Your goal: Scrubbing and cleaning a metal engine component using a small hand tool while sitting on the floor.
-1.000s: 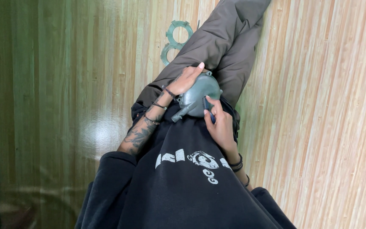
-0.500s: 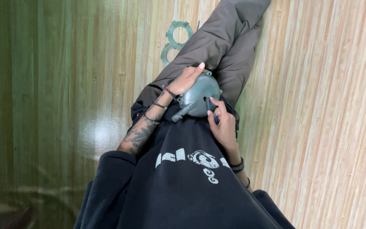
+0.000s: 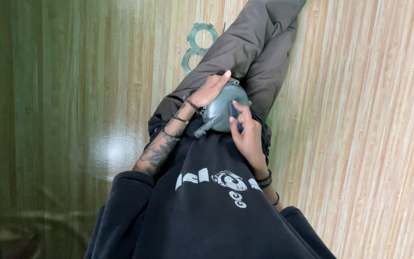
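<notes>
Both hands (image 3: 212,90) (image 3: 247,136) cupped, fingers seemingly curled.

A person sits on a wooden floor (image 3: 370,120) with a rounded grey metal housing (image 3: 219,112) on the lap. The left hand (image 3: 212,88) curls over its top edge, fingers along the rim. The right hand (image 3: 247,139) presses a small dark tool (image 3: 235,117) against it, just under the fingertips. A green gasket (image 3: 198,43) lies well beyond the fingers.
</notes>
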